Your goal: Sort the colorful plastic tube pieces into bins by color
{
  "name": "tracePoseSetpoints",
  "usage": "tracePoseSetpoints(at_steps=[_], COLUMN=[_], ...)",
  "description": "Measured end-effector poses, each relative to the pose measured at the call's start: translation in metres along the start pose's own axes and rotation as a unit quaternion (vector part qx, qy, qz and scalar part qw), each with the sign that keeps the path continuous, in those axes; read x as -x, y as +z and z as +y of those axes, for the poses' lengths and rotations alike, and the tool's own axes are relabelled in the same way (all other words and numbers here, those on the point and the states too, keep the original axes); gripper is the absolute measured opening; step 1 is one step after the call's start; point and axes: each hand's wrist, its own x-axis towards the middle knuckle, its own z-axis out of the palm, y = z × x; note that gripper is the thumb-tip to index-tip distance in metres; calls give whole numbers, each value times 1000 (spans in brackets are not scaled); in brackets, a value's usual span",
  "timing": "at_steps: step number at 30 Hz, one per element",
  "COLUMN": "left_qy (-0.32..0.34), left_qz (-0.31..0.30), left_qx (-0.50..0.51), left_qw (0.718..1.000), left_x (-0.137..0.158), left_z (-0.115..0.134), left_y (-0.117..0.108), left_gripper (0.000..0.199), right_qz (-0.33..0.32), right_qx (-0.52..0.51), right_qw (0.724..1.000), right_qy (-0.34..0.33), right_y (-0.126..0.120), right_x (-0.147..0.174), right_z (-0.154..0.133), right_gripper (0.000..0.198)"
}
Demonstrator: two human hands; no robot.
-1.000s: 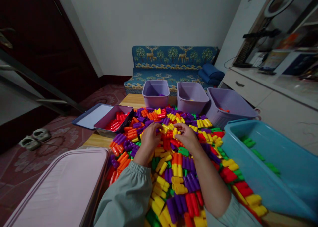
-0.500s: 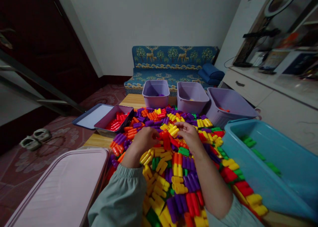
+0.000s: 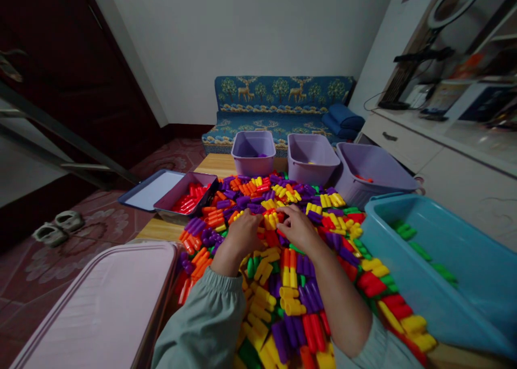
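We are resting both hands on the heap of coloured blocks (image 3: 299, 293) that is covering most of the wooden surface (image 3: 161, 229); our left hand (image 3: 241, 235) is lying palm down with fingers curled over the pieces, and our right hand (image 3: 298, 228) is pressing its fingertips beside a yellow block (image 3: 271, 219) sitting between the two hands, though we cannot tell whether either hand is actually gripping a piece; around us the bins are crowding every side: a tray of red blocks (image 3: 186, 195) is sitting to the left just beyond the heap with a blue lid (image 3: 146, 189) lying beside it, three purple bins (image 3: 253, 152) (image 3: 313, 158) (image 3: 371, 175) are standing in a row along the far edge, a large blue tub (image 3: 440, 272) holding a few green pieces is hemming in the right side, and a pink lidded box (image 3: 100, 304) is blocking the near left corner; bare wood is showing only in a narrow strip at the left edge and behind the first purple bin; beyond the surface a blue patterned sofa (image 3: 278, 105) is standing against the wall, and a pair of slippers (image 3: 54, 226) is lying on the floor far to the left.
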Motion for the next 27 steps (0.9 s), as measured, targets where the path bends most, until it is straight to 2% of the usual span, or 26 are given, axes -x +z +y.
tracePoseSetpoints(at_steps=[2,4,6,7,10,12,15,17,19,22,27], left_qy=[2,16,13,0,-25,0,25,36,60,85,87], left_qz=[18,38,75,105,212,243,219,189,168,160,162], left_qx=[19,56,109,140,220,242,239,232,224,214,232], left_qw=[1000,998,991,985,952,940,946,954,958,960,955], left_x=[-2,-7,-14,-17,-26,-29,-29,-29,-29,-29,-30], left_z=[0,-2,-5,-5,-5,-5,-5,-4,-3,-1,0], left_y=[4,8,12,13,18,22,31,37,42,46,46], left_gripper=[60,48,29,26,42,51,61,67,71,72,71], right_qz=[-1,3,36,64,154,186,181,143,101,56,35], right_qx=[8,5,-7,-12,-22,-30,-54,-57,-30,27,60], right_qw=[1000,1000,999,998,987,981,982,987,993,998,997], right_qy=[1,-2,-2,-6,-40,-53,-5,37,49,21,-26], right_y=[1,2,1,1,-2,-3,-3,-3,-3,-4,-3], right_x=[0,-1,-2,-3,-6,-8,-11,-12,-11,-8,-4], right_z=[-1,-2,-2,-2,2,8,20,25,27,22,8], right_gripper=[37,37,37,37,44,54,70,79,80,73,72])
